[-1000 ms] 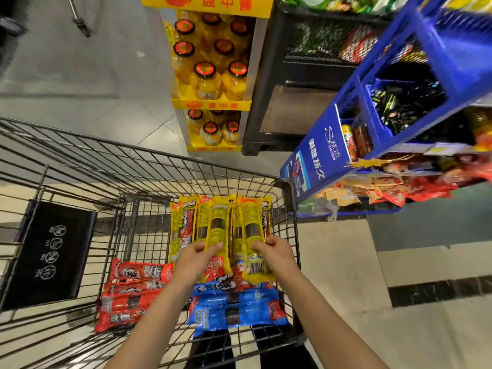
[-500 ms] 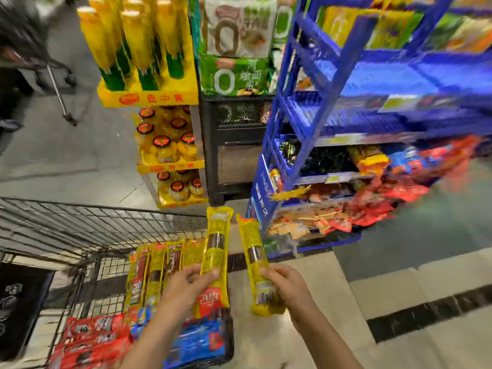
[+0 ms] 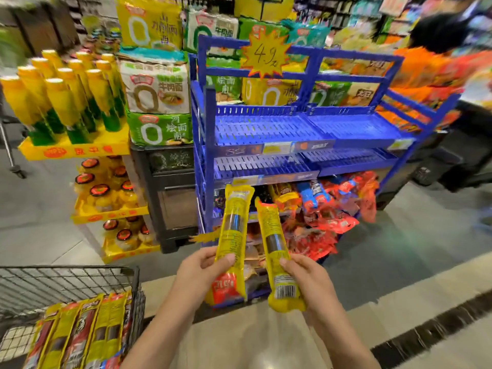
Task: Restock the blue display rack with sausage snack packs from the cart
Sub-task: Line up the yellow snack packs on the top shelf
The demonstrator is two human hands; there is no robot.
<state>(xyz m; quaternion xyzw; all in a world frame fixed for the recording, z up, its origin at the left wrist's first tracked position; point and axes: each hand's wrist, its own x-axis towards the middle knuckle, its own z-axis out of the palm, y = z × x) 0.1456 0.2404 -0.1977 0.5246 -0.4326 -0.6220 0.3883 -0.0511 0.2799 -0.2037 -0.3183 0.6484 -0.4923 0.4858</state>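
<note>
Fingers (image 3: 226,258) curled round upright yellow packs (image 3: 234,235)

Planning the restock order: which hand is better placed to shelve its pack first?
Probably the right hand: its yellow pack sits further toward the blue rack's bare shelves; the left hand is nearer the cart.

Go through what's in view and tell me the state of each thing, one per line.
Left hand: grips a yellow sausage pack, held upright.
Right hand: grips a second yellow pack, tilted slightly left.
Blue display rack: top two shelves bare, lower shelves hold red, blue and yellow packs.
Cart: more yellow and red sausage packs lie inside.
</note>
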